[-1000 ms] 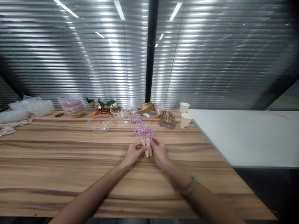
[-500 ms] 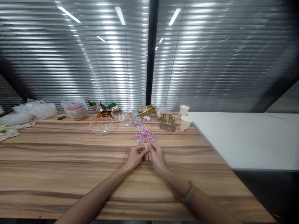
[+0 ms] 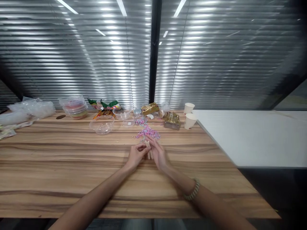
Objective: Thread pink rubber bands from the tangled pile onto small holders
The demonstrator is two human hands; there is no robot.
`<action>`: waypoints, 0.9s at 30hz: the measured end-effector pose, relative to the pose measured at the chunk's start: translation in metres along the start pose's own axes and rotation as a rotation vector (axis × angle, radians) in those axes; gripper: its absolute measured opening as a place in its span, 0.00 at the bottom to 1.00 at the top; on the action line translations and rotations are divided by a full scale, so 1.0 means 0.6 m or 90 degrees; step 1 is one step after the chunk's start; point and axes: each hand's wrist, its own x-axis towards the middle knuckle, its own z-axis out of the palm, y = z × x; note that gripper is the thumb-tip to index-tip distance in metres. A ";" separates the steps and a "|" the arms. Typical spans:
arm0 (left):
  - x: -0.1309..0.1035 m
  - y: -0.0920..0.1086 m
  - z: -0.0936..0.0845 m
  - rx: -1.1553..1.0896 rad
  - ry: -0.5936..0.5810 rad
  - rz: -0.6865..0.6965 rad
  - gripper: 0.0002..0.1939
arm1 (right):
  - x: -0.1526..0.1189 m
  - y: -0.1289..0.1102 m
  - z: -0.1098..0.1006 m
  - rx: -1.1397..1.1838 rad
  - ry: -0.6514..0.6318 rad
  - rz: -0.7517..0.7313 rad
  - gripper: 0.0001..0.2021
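Several pale wooden sticks (image 3: 149, 154) stand close together between my hands, just above the table. My left hand (image 3: 136, 156) pinches them between thumb and fingers from the left. On the other side, my right hand (image 3: 159, 156) rests against the sticks with its fingers stretched out and straight. Part of the bundle is hidden by my fingers. Just beyond my fingertips lies a loose pile of small pink, purple and pale blue rubber bands (image 3: 149, 132).
Behind the pile are a clear bowl (image 3: 103, 126), gold packages (image 3: 172, 120), paper cups (image 3: 190, 121) and green snack bags (image 3: 105, 104). Stacked plastic tubs (image 3: 74, 108) and clear plastic bags (image 3: 35, 108) are at the left. A white surface (image 3: 254, 137) adjoins the wooden table (image 3: 72, 179).
My right hand's fingers have straightened and now lie flatter along the sticks. My left hand keeps its pinch. The whole view has shifted slightly.
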 end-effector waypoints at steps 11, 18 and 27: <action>-0.004 0.012 -0.002 -0.047 -0.042 -0.039 0.14 | 0.002 0.005 -0.006 -0.008 -0.040 -0.022 0.23; 0.006 0.018 -0.014 -0.135 0.031 -0.052 0.12 | 0.010 0.017 -0.023 -0.278 0.016 -0.073 0.21; 0.011 0.005 -0.012 -0.175 0.043 -0.035 0.13 | -0.002 0.010 -0.017 -0.468 -0.095 -0.148 0.15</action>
